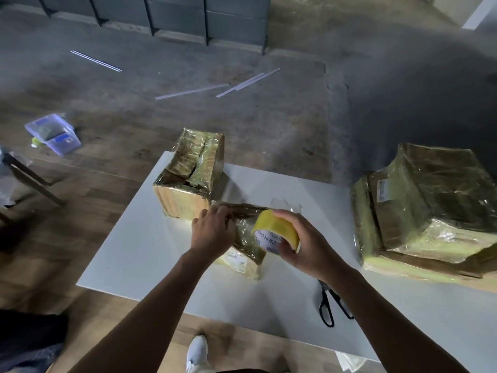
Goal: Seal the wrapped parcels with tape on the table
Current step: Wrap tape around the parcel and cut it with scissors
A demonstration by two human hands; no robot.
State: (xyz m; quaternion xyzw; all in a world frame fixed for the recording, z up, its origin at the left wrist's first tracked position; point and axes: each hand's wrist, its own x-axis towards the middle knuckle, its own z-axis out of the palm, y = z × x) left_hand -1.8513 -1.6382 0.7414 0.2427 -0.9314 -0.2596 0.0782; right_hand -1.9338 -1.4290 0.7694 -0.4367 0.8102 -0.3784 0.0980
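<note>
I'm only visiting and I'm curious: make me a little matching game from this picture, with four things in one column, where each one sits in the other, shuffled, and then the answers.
Things
1. yellow tape roll
2. scissors
3. clear plastic tub
4. large parcel

Places
A. on the floor, far left
B. gripped in the right hand
C. lying flat on the table, near its front edge
D. at the table's right end

Pairs: 1-B, 2-C, 3-A, 4-D
</note>
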